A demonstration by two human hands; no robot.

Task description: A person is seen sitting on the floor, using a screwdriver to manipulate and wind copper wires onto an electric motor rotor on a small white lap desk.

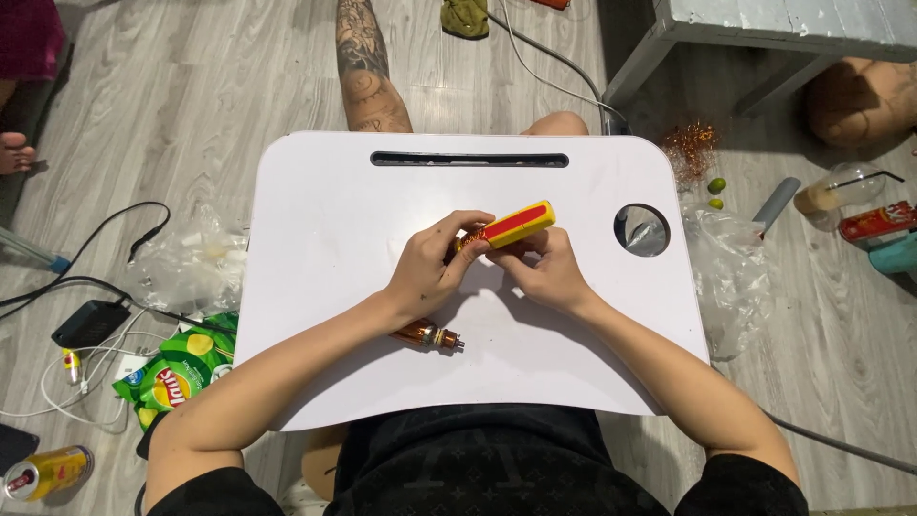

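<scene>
A small copper-coloured metal part [427, 335] lies on the white desk [315, 287] close to the person's body, just under the left forearm and apart from both hands. Farther up, near the middle of the desk, the left hand [430, 268] and right hand [546, 272] meet around a yellow block with a red stripe [516, 224]. The left grip clenches its near end, where something coppery shows at the fingertips; the right grip grasps it from below, fingers curled under. The block tilts up toward the right, lifted off the desk. Beyond the hands, a round hole [642, 230] sits at the desk's right side and a long slot [468, 160] along its far edge. On the floor to the left lie a green snack bag [177, 368] and a yellow can [48, 471].
</scene>
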